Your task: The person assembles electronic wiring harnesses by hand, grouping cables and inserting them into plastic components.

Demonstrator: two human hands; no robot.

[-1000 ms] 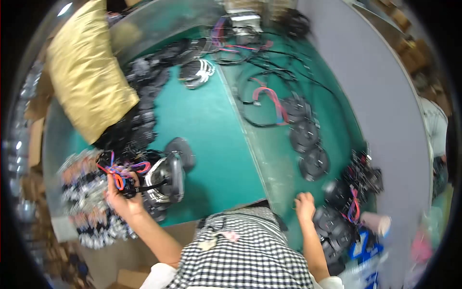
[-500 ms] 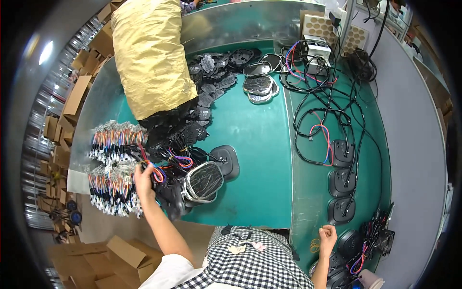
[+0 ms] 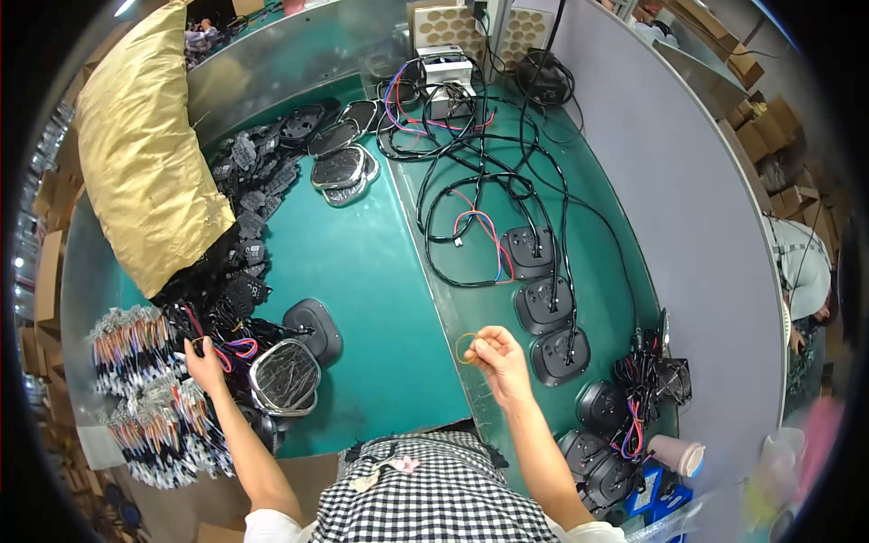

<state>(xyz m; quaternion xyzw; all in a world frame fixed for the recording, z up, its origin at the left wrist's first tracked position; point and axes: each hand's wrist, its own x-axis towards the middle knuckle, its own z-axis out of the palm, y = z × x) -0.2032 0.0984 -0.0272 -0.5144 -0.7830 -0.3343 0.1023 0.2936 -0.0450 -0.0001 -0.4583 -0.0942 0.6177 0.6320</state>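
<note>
My left hand (image 3: 207, 365) is closed on a dark cable bundle with red and blue wire ends (image 3: 241, 347), at the left of the green table. Beside it lies a chrome-rimmed, film-covered mirror-like piece (image 3: 286, 377), and behind that a black rounded housing (image 3: 313, 331) with a cable. My right hand (image 3: 503, 364) is raised over the table's right part. Its thumb and fingers pinch a thin yellowish rubber band (image 3: 464, 349), which hangs out as a loop. Parts of the left fingers and the cables' far ends are hidden.
Rows of connector-ended wires (image 3: 136, 353) lie at far left, below a large yellow sack (image 3: 149, 145) and black plastic parts (image 3: 252, 199). More chrome-rimmed pieces (image 3: 342, 169) lie farther back. Black housings (image 3: 547, 305) with long cables line the right. A cup (image 3: 677, 455) stands near right; a grey partition borders the table.
My right hand has come up and inward from the near right edge, now with the rubber band in its fingers. My left hand stays at the cable bundle. The whole view has shifted rightward.
</note>
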